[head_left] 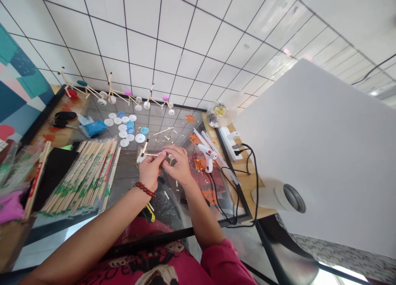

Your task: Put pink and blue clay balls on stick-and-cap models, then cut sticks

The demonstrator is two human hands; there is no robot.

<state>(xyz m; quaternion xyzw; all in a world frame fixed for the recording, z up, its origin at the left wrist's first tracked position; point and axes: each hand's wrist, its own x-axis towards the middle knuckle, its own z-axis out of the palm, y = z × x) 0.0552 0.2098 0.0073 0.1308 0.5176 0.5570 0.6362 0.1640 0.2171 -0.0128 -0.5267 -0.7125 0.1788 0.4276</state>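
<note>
— Checking edges: what bounds the table [126, 171]?
— Tiled wall [173, 50] along its upper side. Bare tabletop lies between the stick bundle [86, 169], left, and the left hand [150, 169]. Glue gun [208, 155] sits right of the right hand [179, 163].
— Obscured?
— The stick model [143, 152], near frame centre, is partly behind fingers.
— Hands?
— Left: wrist angled inward, thumb and fingers pinched on the model. Right: fingers curled, nearly closed beside it; grip cannot be confirmed.
</note>
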